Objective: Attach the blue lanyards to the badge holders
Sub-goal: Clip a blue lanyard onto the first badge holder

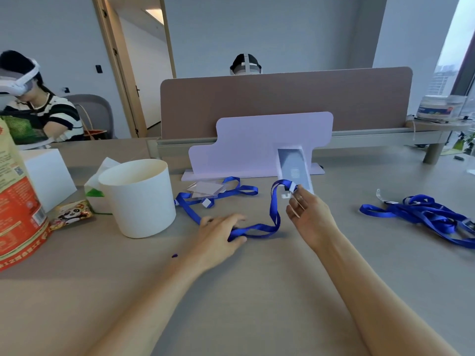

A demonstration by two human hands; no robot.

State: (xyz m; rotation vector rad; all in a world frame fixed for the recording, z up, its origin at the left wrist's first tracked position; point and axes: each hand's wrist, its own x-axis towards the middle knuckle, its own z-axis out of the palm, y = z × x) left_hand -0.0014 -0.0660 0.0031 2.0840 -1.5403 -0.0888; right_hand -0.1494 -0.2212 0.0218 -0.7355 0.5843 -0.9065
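A blue lanyard [274,211] runs between my two hands in the middle of the table. My left hand [221,233] lies on the table and grips its lower loop. My right hand [308,214] is raised and pinches the lanyard's white clip end, right at the bottom of a clear badge holder [294,168] that leans against a white stand. Another blue lanyard [218,195] lies to the left with clear badge holders [205,188] on it. A tangled pile of blue lanyards [426,214] lies at the right.
A white bucket [140,199] stands left of centre, with a tissue pack [99,183], a snack packet [73,213], a white box [48,176] and a red bag [18,201] beyond it. The white stand [257,145] and a brown divider [282,98] close the back. Two people sit beyond the table.
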